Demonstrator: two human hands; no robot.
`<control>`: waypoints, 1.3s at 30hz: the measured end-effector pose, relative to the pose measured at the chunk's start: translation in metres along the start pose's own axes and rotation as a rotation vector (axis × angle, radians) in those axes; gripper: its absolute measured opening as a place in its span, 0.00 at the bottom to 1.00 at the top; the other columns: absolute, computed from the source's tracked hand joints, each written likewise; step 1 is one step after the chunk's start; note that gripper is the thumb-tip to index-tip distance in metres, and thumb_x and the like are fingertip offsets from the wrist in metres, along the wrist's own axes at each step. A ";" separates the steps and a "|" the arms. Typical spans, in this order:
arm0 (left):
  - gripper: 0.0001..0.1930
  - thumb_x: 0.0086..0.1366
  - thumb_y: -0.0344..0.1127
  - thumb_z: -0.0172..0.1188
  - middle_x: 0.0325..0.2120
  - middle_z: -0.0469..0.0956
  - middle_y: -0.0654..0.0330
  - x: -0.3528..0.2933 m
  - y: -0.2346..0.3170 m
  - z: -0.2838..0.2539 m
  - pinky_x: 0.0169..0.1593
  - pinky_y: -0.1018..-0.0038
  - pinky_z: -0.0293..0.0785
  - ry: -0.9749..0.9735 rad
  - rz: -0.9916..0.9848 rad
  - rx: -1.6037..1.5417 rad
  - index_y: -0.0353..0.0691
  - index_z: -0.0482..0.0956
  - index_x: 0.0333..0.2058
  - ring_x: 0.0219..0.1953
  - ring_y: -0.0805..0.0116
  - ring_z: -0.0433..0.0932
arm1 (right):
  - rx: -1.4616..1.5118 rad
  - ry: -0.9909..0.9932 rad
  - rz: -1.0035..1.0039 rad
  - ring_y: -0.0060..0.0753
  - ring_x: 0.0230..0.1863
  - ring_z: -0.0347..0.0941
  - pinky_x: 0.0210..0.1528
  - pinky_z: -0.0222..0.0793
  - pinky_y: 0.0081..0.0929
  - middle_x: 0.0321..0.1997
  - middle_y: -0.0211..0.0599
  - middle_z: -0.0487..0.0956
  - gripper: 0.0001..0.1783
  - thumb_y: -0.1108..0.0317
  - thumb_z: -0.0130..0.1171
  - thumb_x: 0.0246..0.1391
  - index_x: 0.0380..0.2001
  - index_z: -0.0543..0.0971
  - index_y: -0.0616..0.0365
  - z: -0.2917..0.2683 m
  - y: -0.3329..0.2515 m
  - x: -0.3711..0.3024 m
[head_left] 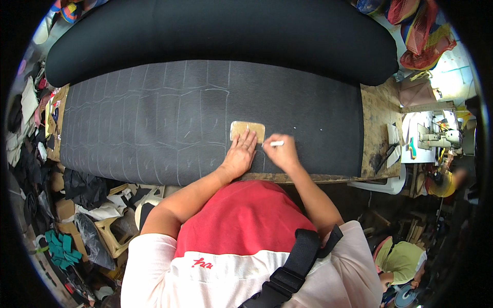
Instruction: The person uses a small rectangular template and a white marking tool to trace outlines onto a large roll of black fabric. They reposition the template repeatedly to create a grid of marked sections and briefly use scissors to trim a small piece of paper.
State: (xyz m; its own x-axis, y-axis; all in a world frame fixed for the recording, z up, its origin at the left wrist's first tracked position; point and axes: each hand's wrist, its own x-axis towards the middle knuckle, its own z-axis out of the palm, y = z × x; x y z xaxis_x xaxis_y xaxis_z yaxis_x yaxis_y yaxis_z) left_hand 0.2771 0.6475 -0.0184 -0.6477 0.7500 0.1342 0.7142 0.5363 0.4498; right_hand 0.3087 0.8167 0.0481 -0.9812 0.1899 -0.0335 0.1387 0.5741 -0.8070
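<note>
My left hand (240,155) lies flat with fingers stretched over the lower part of a tan cardboard template (247,125) with rounded corners, pressing it on the dark fabric (298,113). Just right of the template, my right hand (283,153) pinches a stick of white chalk (277,143), its tip near the template's right edge. A thin white line runs down the fabric below that edge. Left of the template, the fabric carries several rows of white chalk outlines.
A thick black fabric roll (221,31) spans the table's far side. The worn wooden table (377,118) shows at the right, with black scissors (386,158) on it. Beyond stands a sewing machine (441,137). Scraps and a beige stool (110,236) crowd the left. Another person (403,262) is at lower right.
</note>
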 end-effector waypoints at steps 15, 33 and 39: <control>0.17 0.60 0.34 0.54 0.42 0.74 0.41 0.032 -0.019 -0.002 0.62 0.52 0.54 -0.047 -0.137 -0.196 0.31 0.73 0.46 0.53 0.43 0.68 | -0.096 -0.523 -0.189 0.42 0.29 0.79 0.35 0.75 0.32 0.24 0.46 0.81 0.07 0.69 0.60 0.38 0.24 0.83 0.57 0.046 -0.035 0.111; 0.28 0.59 0.33 0.55 0.61 0.60 0.47 0.031 -0.017 -0.002 0.65 0.51 0.47 0.064 -0.055 -0.113 0.31 0.63 0.57 0.66 0.49 0.54 | -0.145 0.244 -0.063 0.53 0.24 0.76 0.27 0.71 0.37 0.19 0.54 0.76 0.08 0.70 0.58 0.43 0.19 0.76 0.65 0.019 0.010 0.061; 0.28 0.59 0.34 0.55 0.61 0.59 0.46 0.053 -0.022 -0.008 0.65 0.51 0.48 -0.029 -0.085 -0.061 0.30 0.62 0.58 0.65 0.49 0.53 | -0.072 0.029 -0.010 0.44 0.23 0.78 0.27 0.71 0.33 0.20 0.49 0.78 0.06 0.70 0.60 0.43 0.21 0.79 0.63 0.001 0.003 0.054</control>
State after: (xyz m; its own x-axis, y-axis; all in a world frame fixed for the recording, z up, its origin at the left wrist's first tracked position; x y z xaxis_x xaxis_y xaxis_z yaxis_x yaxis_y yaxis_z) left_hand 0.2247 0.6726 -0.0137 -0.6970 0.7138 0.0682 0.6388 0.5749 0.5114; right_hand 0.2565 0.8279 0.0430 -0.9785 0.2061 -0.0082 0.1395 0.6318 -0.7625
